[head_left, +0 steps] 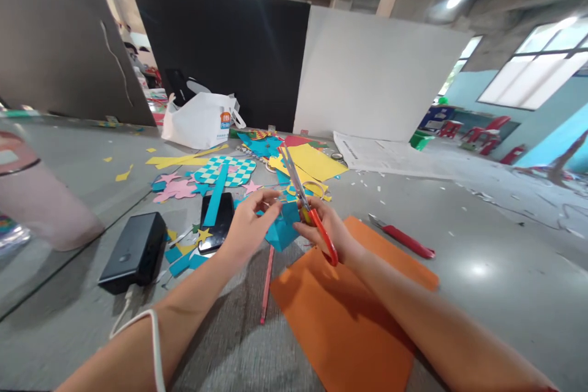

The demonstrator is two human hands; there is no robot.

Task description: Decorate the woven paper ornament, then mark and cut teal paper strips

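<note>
My left hand (252, 217) is closed, its thumb and fingers pinching the edge of a folded piece of blue paper (281, 236). A pair of scissors (324, 237) with red handles is held in my right hand (327, 223), the blades pointing up and away from me. The fingertips of that hand also touch the right side of the blue paper. Beneath my right hand lies a sheet of orange paper (353, 312). A pink pencil (267, 288) rests on the table just left of it.
A red-handled knife (407, 240) lies to the right. On the left are a phone (225, 211), a black box (133, 251) with a white cable, and a pink bottle (43, 196). Coloured paper scraps and a white bag (197, 122) sit farther back, before upright boards (229, 49).
</note>
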